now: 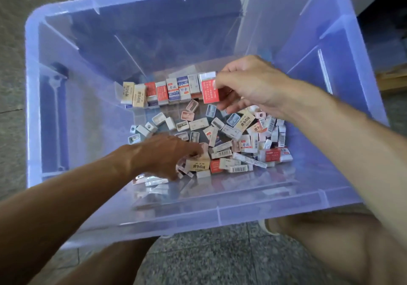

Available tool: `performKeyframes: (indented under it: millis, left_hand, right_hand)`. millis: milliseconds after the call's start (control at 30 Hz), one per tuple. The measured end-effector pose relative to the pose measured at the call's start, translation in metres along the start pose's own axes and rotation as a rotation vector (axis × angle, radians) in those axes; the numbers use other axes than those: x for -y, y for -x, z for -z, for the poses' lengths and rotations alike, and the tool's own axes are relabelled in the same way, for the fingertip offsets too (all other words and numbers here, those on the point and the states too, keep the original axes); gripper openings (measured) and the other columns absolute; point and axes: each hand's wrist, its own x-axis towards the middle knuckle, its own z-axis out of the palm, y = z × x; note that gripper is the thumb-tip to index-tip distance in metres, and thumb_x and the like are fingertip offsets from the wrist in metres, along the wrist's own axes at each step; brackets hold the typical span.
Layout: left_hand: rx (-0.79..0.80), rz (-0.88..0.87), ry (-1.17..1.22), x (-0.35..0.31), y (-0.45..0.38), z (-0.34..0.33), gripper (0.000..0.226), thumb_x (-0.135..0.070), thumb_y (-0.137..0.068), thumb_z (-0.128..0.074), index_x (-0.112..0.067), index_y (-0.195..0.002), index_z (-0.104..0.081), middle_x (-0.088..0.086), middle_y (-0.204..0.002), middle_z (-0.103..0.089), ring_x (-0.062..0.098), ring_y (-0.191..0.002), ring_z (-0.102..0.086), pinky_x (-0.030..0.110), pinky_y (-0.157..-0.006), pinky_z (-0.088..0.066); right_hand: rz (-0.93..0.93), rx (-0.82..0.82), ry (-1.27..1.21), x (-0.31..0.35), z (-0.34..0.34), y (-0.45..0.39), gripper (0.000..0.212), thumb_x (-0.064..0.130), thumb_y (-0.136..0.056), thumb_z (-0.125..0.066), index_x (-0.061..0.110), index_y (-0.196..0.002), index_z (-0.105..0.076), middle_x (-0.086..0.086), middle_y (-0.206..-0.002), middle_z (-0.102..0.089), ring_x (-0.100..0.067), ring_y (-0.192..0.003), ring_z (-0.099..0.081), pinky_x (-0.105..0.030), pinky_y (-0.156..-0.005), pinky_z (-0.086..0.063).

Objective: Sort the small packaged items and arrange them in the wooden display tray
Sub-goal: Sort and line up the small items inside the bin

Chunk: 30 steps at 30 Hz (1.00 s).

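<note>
While right hand (248, 82) pinches red packet (209, 91), long axis upright.

left hand (167, 155) reaching down, fingers curled, right hand (246, 84) raised, pinching

Left hand (164, 155) fingertips behind packets (242, 144)

Translucent blue bin (35, 100); red-and-white packet (209, 91); cream, pink, barcoded white packets (240, 139).
</note>
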Motion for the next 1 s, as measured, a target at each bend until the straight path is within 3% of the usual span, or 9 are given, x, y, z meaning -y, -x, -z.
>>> performKeyframes:
  millis: [133,267,333,400,567,700,800,933,1000]
  left_hand:
    - [0.1,0.017,0.081,-0.007,-0.003,0.001,0.078,-0.026,-0.078,-0.076,-0.039,-0.14,-0.029,-0.003,-0.116,-0.062,0.022,-0.1,-0.059,0.037,-0.08,-0.051]
    - [0.163,0.054,0.353,-0.01,-0.008,0.013,0.063,-0.025,-0.075,-0.079,-0.039,-0.127,-0.048,-0.01,-0.121,-0.061,0.02,-0.102,-0.062,0.039,-0.086,-0.053]
    - [0.169,0.075,0.49,-0.006,-0.009,0.016,0.047,-0.021,-0.075,-0.081,-0.032,-0.113,-0.056,-0.004,-0.109,-0.067,0.026,-0.091,-0.068,0.044,-0.081,-0.057]
    - [0.191,0.086,0.417,-0.004,-0.007,0.015,0.038,-0.032,-0.079,-0.079,-0.033,-0.109,-0.056,-0.003,-0.1,-0.068,0.023,-0.084,-0.068,0.045,-0.08,-0.056]
    - [0.084,0.097,0.231,-0.002,-0.002,0.011,0.05,-0.016,-0.083,-0.069,-0.037,-0.126,-0.057,-0.007,-0.119,-0.062,0.018,-0.105,-0.06,0.043,-0.09,-0.052]
    - [0.246,0.101,0.234,-0.017,0.0,0.025,0.079,-0.025,-0.08,-0.075,-0.045,-0.144,-0.034,-0.006,-0.142,-0.05,0.016,-0.111,-0.052,0.041,-0.098,-0.047]
    - [0.343,0.127,0.227,-0.023,-0.004,0.03,0.077,-0.027,-0.086,-0.072,-0.04,-0.149,-0.029,-0.003,-0.147,-0.046,0.017,-0.11,-0.05,0.034,-0.095,-0.041]
    - [0.353,0.146,0.328,-0.028,-0.005,0.034,0.059,-0.058,-0.098,-0.034,-0.03,-0.15,-0.032,-0.006,-0.155,-0.036,0.016,-0.129,-0.044,0.034,-0.108,-0.03]
    - [0.339,0.144,0.316,-0.029,-0.003,0.032,0.055,-0.061,-0.098,-0.024,-0.031,-0.141,-0.041,-0.004,-0.146,-0.047,0.018,-0.126,-0.05,0.037,-0.106,-0.035]
  right_hand:
    - [0.039,-0.046,-0.035,0.009,0.016,0.015,0.01,0.014,-0.091,-0.061,0.007,-0.088,-0.068,-0.013,-0.085,-0.077,-0.016,-0.067,-0.071,-0.03,-0.066,-0.058]
    - [0.038,-0.094,-0.025,0.012,0.016,0.02,0.011,0.014,-0.09,-0.06,0.008,-0.09,-0.068,-0.013,-0.087,-0.076,-0.017,-0.066,-0.071,-0.028,-0.062,-0.058]
    - [0.045,-0.099,0.003,0.012,0.013,0.019,0.011,0.015,-0.089,-0.06,0.008,-0.091,-0.068,-0.014,-0.088,-0.076,-0.016,-0.065,-0.071,-0.03,-0.064,-0.059]
    - [0.061,-0.104,0.019,0.014,0.01,0.018,0.01,0.015,-0.088,-0.061,0.007,-0.089,-0.068,-0.016,-0.09,-0.076,-0.017,-0.066,-0.071,-0.031,-0.065,-0.059]
    - [0.096,-0.137,0.019,0.019,0.009,0.02,0.011,0.016,-0.087,-0.062,0.007,-0.086,-0.069,-0.016,-0.089,-0.076,-0.019,-0.068,-0.072,-0.031,-0.063,-0.061]
    - [0.104,-0.146,0.055,0.021,0.004,0.022,0.015,0.017,-0.088,-0.062,0.004,-0.091,-0.07,-0.015,-0.09,-0.076,-0.019,-0.068,-0.073,-0.038,-0.071,-0.063]
    - [0.097,-0.151,0.077,0.02,0.005,0.022,0.019,0.017,-0.087,-0.062,0.001,-0.095,-0.07,-0.016,-0.091,-0.076,-0.022,-0.073,-0.075,-0.038,-0.071,-0.064]
    - [0.085,-0.152,0.089,0.015,0.008,0.023,0.022,0.018,-0.087,-0.063,0.0,-0.098,-0.07,-0.015,-0.089,-0.076,-0.026,-0.079,-0.076,-0.038,-0.073,-0.064]
    - [0.083,-0.147,0.098,0.015,0.008,0.023,0.021,0.018,-0.088,-0.063,0.001,-0.098,-0.07,-0.015,-0.089,-0.076,-0.025,-0.078,-0.076,-0.038,-0.072,-0.064]
